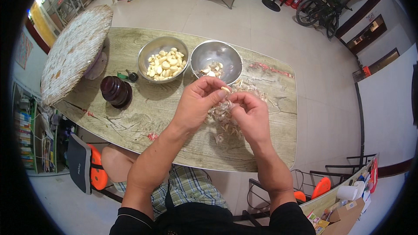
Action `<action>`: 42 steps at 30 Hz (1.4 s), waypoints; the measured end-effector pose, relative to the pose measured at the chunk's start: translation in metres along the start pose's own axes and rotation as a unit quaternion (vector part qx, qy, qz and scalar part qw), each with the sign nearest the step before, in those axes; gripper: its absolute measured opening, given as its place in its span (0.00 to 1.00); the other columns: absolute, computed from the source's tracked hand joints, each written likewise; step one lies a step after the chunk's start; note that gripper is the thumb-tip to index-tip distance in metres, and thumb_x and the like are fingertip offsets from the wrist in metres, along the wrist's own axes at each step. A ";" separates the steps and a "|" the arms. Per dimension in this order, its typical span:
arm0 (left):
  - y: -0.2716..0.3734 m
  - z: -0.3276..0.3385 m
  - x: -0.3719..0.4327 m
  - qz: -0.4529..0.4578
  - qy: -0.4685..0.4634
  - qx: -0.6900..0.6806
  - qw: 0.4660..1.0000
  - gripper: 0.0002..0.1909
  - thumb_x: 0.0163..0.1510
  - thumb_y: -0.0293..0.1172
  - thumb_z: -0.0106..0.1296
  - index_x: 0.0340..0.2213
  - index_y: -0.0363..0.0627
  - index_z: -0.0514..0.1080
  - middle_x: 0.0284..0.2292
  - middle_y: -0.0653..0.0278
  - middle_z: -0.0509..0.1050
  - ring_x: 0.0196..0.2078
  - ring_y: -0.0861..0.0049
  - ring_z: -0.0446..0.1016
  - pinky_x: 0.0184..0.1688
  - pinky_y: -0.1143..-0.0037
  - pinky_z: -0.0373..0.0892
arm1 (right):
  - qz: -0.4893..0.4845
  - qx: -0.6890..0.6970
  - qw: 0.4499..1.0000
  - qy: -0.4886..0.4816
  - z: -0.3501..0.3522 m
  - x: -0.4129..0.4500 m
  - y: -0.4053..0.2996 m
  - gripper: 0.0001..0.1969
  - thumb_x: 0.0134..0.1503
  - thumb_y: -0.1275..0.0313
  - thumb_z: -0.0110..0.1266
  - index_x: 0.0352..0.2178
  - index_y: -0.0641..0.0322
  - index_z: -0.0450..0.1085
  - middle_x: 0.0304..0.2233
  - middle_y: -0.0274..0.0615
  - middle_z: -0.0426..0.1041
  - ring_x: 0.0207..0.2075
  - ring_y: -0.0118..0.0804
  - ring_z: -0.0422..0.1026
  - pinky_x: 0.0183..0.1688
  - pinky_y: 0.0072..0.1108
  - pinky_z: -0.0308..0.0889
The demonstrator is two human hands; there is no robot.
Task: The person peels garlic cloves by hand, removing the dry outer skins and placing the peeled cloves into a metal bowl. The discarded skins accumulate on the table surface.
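My left hand (203, 99) holds a pale garlic clove (225, 89) between thumb and fingertips, just in front of the right steel bowl. Close beside it, my right hand (249, 112) pinches papery garlic skin (230, 105). Under and around both hands lies a heap of loose garlic skins (228, 124) on the wood-patterned table. The left steel bowl (142, 67) holds many peeled garlic cloves (166, 64). Inside the right steel bowl (232, 59) are a few cloves with skins still on or around them (212, 69).
A dark red lidded jar (116, 92) stands on the table (156, 114) at left, near keys with a green tag (128, 76). A large round woven tray (78, 52) leans over the table's left end. Orange stools stand by the near side.
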State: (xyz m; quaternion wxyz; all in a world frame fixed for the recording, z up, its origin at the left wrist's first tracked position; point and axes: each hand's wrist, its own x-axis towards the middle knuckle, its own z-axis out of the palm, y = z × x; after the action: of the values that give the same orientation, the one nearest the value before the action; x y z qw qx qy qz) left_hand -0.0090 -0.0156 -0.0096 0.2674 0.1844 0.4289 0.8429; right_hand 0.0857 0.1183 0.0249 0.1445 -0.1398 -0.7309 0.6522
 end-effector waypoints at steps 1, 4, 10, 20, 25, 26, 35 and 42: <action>0.001 0.002 0.000 0.006 -0.006 0.012 1.000 0.08 0.57 0.23 0.55 0.39 0.39 0.72 0.37 0.66 0.77 0.36 0.85 0.73 0.39 0.83 0.69 | 0.017 0.029 0.999 -0.001 0.000 0.000 -0.003 0.05 0.58 0.75 0.54 0.32 0.69 0.73 0.21 0.25 0.69 0.21 0.14 0.63 0.24 0.11 0.58; 0.005 0.005 -0.001 0.014 -0.016 0.047 0.999 0.08 0.56 0.21 0.56 0.39 0.39 0.73 0.37 0.65 0.77 0.38 0.85 0.73 0.40 0.82 0.70 | 0.059 0.111 0.992 -0.011 -0.002 0.001 -0.006 0.06 0.59 0.73 0.55 0.34 0.67 0.73 0.21 0.24 0.68 0.20 0.13 0.61 0.23 0.11 0.56; 0.002 0.005 -0.002 0.062 -0.024 0.138 0.988 0.07 0.54 0.18 0.56 0.37 0.37 0.75 0.38 0.65 0.76 0.39 0.84 0.73 0.42 0.81 0.70 | 0.077 0.186 0.979 -0.019 -0.006 0.004 0.008 0.06 0.61 0.71 0.55 0.35 0.65 0.74 0.20 0.23 0.67 0.19 0.12 0.59 0.20 0.11 0.53; 0.005 0.008 -0.005 0.025 -0.026 0.146 0.989 0.07 0.54 0.19 0.58 0.36 0.35 0.76 0.37 0.66 0.75 0.39 0.84 0.72 0.41 0.82 0.69 | -0.003 0.097 0.995 0.038 -0.006 0.002 0.008 0.04 0.60 0.76 0.55 0.33 0.67 0.74 0.22 0.25 0.69 0.21 0.13 0.60 0.21 0.10 0.55; 0.007 0.008 -0.005 -0.042 -0.036 0.100 0.993 0.08 0.55 0.22 0.57 0.39 0.35 0.76 0.37 0.67 0.76 0.38 0.85 0.73 0.41 0.82 0.69 | -0.022 0.094 0.995 0.035 -0.008 0.003 0.010 0.05 0.59 0.76 0.55 0.34 0.68 0.74 0.23 0.26 0.70 0.22 0.13 0.62 0.23 0.10 0.57; 0.008 0.009 -0.005 -0.064 -0.031 0.093 0.993 0.08 0.56 0.22 0.57 0.39 0.35 0.76 0.37 0.67 0.76 0.37 0.85 0.73 0.41 0.82 0.69 | -0.022 0.094 0.995 0.032 -0.008 0.003 0.009 0.05 0.59 0.76 0.55 0.35 0.69 0.74 0.24 0.26 0.70 0.23 0.14 0.62 0.24 0.10 0.58; 0.002 0.008 -0.005 -0.097 -0.034 0.005 0.995 0.11 0.62 0.28 0.51 0.44 0.38 0.73 0.32 0.70 0.74 0.31 0.87 0.70 0.34 0.86 0.68 | -0.024 0.128 0.991 0.015 -0.007 0.004 0.013 0.04 0.59 0.77 0.55 0.34 0.68 0.74 0.25 0.26 0.71 0.24 0.13 0.63 0.26 0.10 0.58; 0.002 0.010 -0.006 -0.131 -0.010 -0.146 0.980 0.10 0.65 0.31 0.46 0.45 0.40 0.69 0.31 0.71 0.70 0.28 0.89 0.66 0.29 0.87 0.64 | -0.019 0.082 0.996 0.013 -0.001 0.002 0.006 0.04 0.59 0.77 0.55 0.33 0.68 0.74 0.23 0.23 0.69 0.23 0.13 0.62 0.25 0.10 0.58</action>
State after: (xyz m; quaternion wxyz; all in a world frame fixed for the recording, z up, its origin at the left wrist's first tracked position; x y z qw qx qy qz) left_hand 0.0000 -0.0141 -0.0025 0.4040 0.0936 0.3188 0.8523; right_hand 0.0846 0.1201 0.0193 0.1774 -0.1226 -0.6758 0.7048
